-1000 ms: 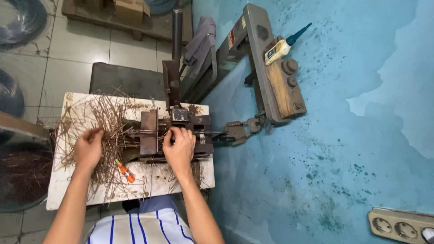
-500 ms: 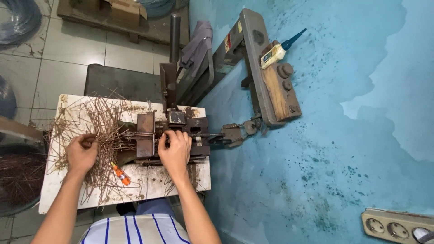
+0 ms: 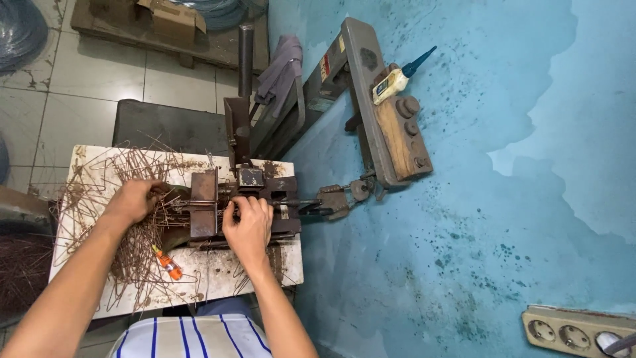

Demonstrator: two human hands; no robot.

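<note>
At centre left of the frame stands a white, rust-stained worktop (image 3: 218, 272) strewn with thin bent wires (image 3: 126, 172). The left hand (image 3: 136, 201) lies on the wire heap left of centre, fingers curled into it; whether its grip has closed on any wire cannot be told. The right hand (image 3: 248, 222) rests on a rusty metal jig (image 3: 232, 205) at the worktop's right part, fingers bent over the jig's middle, touching it; what the grip has hold of there, if anything, is hidden under the fingers. An orange-handled tool (image 3: 165, 262) lies on the worktop below the left hand, among the wires. From the jig a linkage (image 3: 338, 199) runs right to a long grey lever arm (image 3: 371, 99) that slants to the upper middle. A small bottle with a blue nozzle (image 3: 397, 76) rests on that arm. A grey cloth (image 3: 281, 73) hangs above the jig. A power strip (image 3: 576, 328) sits at lower right on the blue floor (image 3: 503, 199).
</note>
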